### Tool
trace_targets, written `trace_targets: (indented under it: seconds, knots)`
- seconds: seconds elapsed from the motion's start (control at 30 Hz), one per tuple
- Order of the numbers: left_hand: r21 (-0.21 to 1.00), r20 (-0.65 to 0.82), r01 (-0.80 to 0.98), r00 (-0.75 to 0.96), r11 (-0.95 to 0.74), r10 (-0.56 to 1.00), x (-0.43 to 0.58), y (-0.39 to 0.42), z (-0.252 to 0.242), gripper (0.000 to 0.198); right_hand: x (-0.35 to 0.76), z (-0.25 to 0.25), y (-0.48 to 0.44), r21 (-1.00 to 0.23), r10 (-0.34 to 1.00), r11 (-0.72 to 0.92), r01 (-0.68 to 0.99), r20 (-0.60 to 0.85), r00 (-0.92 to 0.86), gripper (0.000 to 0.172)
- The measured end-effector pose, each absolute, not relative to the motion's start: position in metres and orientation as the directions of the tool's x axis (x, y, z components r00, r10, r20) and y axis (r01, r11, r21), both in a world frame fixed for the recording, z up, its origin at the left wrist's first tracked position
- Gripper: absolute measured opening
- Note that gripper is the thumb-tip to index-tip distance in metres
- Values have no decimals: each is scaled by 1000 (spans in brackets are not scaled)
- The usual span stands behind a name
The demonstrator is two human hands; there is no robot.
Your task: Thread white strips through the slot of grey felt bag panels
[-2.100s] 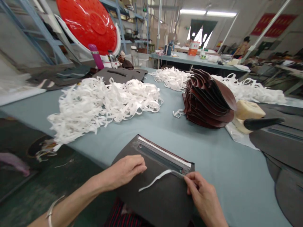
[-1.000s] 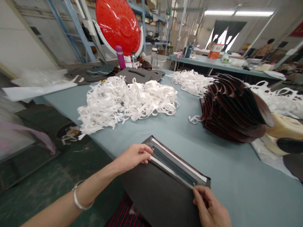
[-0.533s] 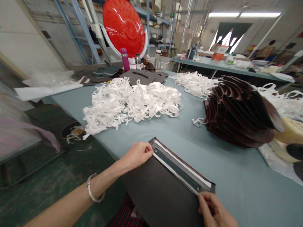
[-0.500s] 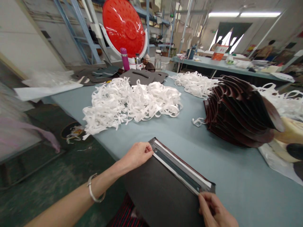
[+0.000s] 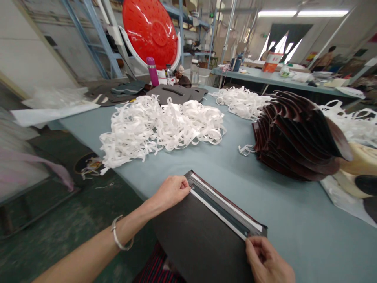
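**Pinching a white strip (image 5: 219, 214) at both ends on a dark panel (image 5: 203, 239)**

At bottom, under the panel: red-striped dark cloth (image 5: 155, 264). Panel at the near side of the blue-grey desk (image 5: 182, 167), strip lying along the near edge of its slot; along the far edge, a second white strip (image 5: 227, 201).

Left hand (image 5: 173, 191): in from lower left, forearm stretched, silver bracelet (image 5: 115, 237) near the wrist, thumb and fingers closed on the strip's left end. Right hand (image 5: 269, 257): in from lower right, fingers curled, pinching the right end.

Beyond, left of centre: big heap of white ribbons (image 5: 188, 122), loose. To the right: bulky stack of brown pieces (image 5: 294, 137), leaning, blocking view of ribbons behind; just beside it, a small white loop (image 5: 246, 149) and, farther right, a pale yellow block (image 5: 363, 157).

Farther back: grey cut pieces (image 5: 188, 93), magenta bottle (image 5: 152, 72), clear bottle (image 5: 194, 72), large red disc (image 5: 150, 33) above. Farthest: second desk (image 5: 294, 80) with orange-and-white box (image 5: 271, 62); past it, a person (image 5: 325, 59), blurred.
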State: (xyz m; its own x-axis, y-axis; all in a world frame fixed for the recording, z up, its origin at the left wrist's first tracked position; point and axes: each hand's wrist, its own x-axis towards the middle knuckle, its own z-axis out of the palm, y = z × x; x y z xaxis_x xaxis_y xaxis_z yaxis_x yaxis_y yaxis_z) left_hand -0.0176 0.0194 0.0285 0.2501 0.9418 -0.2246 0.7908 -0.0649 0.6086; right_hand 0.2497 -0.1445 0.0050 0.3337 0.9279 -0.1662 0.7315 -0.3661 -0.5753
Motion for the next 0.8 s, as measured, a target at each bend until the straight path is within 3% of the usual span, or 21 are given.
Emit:
trace_targets:
  seconds: [0.17,0.27,0.43,0.67,0.8]
  knots:
    - [554,-156,827,216,-95,964,-13,13,26,12,251,9,-143,-624,928,-365,691,-188,320,36]
    - [537,28,805,281,-251,959,-9,2,21,7,251,16,-142,-682,925,-376,627,-238,297,36]
    - [364,243,792,428,-491,870,-11,-23,9,22,247,25,-139,-701,892,-443,559,-283,351,26]
    - [58,214,752,632,-656,744,-19,-45,4,46,242,26,-139,-629,870,-475,616,-231,436,17]
    - [-19,157,760,644,-650,749,-15,-48,7,52,243,27,-138,-612,872,-471,635,-217,439,17]
